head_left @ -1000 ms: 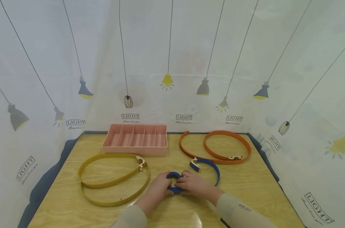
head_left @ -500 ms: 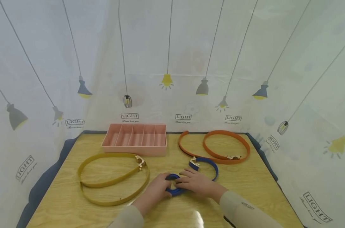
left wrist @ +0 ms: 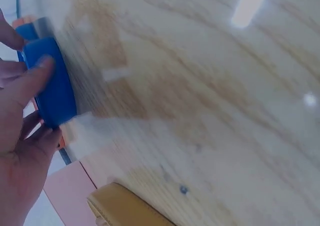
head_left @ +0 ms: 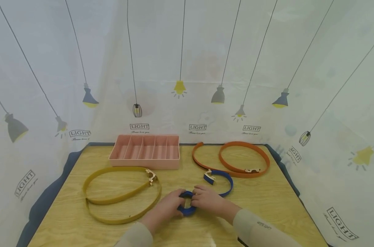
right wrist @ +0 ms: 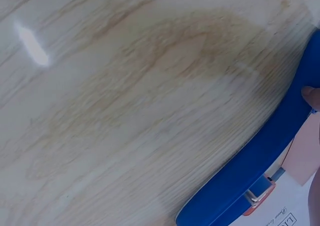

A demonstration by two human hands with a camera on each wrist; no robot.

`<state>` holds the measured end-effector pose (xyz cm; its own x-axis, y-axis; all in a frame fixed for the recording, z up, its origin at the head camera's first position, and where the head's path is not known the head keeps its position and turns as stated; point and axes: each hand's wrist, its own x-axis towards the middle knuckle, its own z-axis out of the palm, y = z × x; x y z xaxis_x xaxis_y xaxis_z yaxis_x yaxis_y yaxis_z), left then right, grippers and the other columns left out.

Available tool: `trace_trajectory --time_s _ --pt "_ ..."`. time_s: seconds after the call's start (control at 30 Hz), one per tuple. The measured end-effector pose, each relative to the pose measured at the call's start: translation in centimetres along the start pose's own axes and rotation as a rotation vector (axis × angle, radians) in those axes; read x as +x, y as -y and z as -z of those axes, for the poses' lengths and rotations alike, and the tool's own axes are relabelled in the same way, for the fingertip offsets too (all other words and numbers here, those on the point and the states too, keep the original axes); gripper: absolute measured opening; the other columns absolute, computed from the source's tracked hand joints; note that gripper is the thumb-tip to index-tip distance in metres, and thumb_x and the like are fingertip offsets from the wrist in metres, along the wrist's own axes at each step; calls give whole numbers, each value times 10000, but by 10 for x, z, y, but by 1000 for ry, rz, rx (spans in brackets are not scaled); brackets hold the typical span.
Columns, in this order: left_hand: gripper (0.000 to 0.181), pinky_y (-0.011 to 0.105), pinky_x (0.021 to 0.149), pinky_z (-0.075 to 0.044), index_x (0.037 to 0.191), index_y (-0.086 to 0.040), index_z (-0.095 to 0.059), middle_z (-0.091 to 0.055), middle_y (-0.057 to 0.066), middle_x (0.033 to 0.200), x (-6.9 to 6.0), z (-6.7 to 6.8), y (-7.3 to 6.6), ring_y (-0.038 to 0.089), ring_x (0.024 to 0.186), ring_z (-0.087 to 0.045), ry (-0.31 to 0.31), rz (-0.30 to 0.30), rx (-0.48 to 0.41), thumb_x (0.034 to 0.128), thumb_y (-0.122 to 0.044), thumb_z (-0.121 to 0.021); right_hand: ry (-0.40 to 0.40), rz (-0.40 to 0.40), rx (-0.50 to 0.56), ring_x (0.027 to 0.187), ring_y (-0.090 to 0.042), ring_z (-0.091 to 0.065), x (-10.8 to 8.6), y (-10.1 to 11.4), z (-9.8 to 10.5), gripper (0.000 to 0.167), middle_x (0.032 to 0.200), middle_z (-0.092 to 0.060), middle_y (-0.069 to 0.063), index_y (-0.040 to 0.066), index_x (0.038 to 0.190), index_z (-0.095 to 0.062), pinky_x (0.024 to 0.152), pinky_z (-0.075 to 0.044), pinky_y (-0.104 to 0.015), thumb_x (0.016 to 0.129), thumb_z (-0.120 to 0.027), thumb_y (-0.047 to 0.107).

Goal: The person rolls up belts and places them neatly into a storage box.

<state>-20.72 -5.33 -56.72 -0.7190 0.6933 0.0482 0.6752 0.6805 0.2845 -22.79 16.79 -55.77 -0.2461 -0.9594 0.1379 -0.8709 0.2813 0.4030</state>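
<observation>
Coiling of one blue belt (head_left: 188,210) appeared part done: its wound ring sat between both hands toward the near side of the wooden table (head_left: 279,206), the buckle (head_left: 208,174) end lying unwound in an arc. Apparently outstanding: that tail, one yellow belt (head_left: 122,168) and one orange belt (head_left: 236,174), both lying in wide loops, the pink divided tray (head_left: 144,164) beyond the yellow. Left hand (head_left: 170,202), fingers curled, gripped the ring's left side; right hand (head_left: 207,201), fingers bent over the rim, pinched its right.
</observation>
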Motion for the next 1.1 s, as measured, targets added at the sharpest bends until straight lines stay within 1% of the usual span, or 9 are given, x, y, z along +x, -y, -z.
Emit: trace_trajectory --time_s 0.1,0.17,0.3,0.4,0.53,0.67,0.87,0.97,1.1 --pt "233 390 1036 -406 828 -157 -661 -484 200 1398 -2 -5 0 354 1287 -461 -7 -24 10 723 -223 -859 -28 2 -10 982 -117 -548 4 3 0 194 922 -665 136 258 955 -724 1018 -395 -340 818 -706 122" --pt "237 417 1053 -388 929 -132 -701 -444 213 1433 -2 -8 -1 386 1325 -409 -10 -22 4 766 -241 -833 -34 -4 -17 968 -112 -541 5 4 -1 191 910 -659 140 256 957 -725 1018 -392 -333 823 -689 125" --pt "407 455 1053 -383 1140 -105 -703 -407 186 1474 -1 -10 -6 427 1350 -354 -3 36 -11 803 -314 -799 -16 -44 -11 958 -102 -531 8 8 -3 186 930 -670 143 249 965 -730 1022 -377 -323 827 -692 130" --pt "494 449 1052 -385 1190 -76 -682 -415 161 1476 1 -8 -10 418 1352 -354 -1 79 3 802 -362 -794 -18 -76 -1 933 -99 -532 9 11 -3 197 930 -680 141 240 960 -734 999 -385 -309 803 -731 120" --pt "516 449 1053 -381 1143 -15 -682 -424 200 1456 3 -9 -13 408 1336 -383 -43 140 -21 786 -367 -806 -6 -122 21 900 -108 -523 11 13 -1 213 897 -683 132 232 977 -735 959 -403 -299 800 -737 114" --pt "369 449 997 -436 999 -37 -688 -431 264 1424 4 -12 -12 410 1244 -486 -109 184 -53 800 -327 -801 24 -182 80 882 -122 -514 14 16 1 211 868 -682 107 208 1018 -738 920 -413 -300 820 -725 136" --pt "326 403 859 -519 897 -89 -685 -495 264 1365 6 -17 -7 379 1069 -610 -157 169 -4 776 -367 -804 -17 -186 139 877 -128 -534 13 15 -1 189 858 -685 92 192 1008 -744 920 -420 -307 819 -754 197" --pt "315 383 838 -525 850 -116 -668 -501 248 1369 7 -16 -5 358 1039 -626 -139 164 1 760 -384 -806 -37 -155 155 906 -129 -547 9 12 -3 204 884 -684 96 199 1017 -740 959 -419 -325 821 -769 250" --pt "280 366 846 -518 825 -135 -655 -482 233 1399 7 -15 -2 339 1059 -620 -82 168 -21 772 -369 -799 4 -110 200 1030 -153 -563 -1 7 -4 303 1022 -694 88 210 1147 -716 1020 -394 -370 851 -754 262"
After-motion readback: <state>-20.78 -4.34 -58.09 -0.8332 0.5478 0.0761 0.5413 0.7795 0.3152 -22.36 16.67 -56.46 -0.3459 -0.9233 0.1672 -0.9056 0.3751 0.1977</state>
